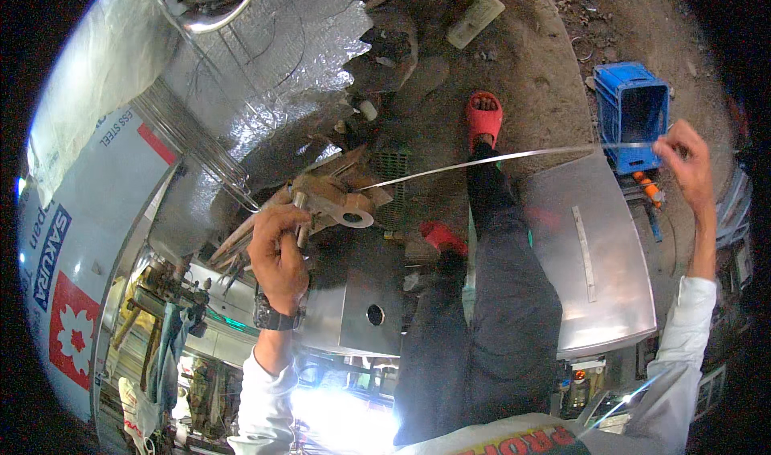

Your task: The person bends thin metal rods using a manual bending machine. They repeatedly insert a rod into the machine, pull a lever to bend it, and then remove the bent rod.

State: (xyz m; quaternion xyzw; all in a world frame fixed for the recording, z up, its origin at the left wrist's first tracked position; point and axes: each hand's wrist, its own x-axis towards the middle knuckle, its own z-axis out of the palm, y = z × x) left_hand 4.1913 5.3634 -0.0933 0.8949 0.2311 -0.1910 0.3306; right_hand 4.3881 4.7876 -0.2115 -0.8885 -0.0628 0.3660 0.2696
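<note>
My left hand (279, 254) is closed round a short, shiny metal rod (302, 214), left of my legs. Just beyond it is a flat pale ring (352, 216) with a dark hole; whether the hand holds it too I cannot tell. A long, thin, pale strip (490, 159) runs in a shallow arc from near that ring across to the right. At its far end my right hand (687, 162), raised at the far right, pinches the strip. What the strip is made of is not clear. Below the left hand is a metal box (373, 286) with a round hole.
A curved sheet-metal panel (598, 254) lies right of my legs, with a white strip on it. Behind it stands a blue crate (630, 93). Shiny crumpled foil (297, 37) and thin metal rods (193, 142) fill the upper left. A pale angled piece (474, 13) lies on the dirt floor.
</note>
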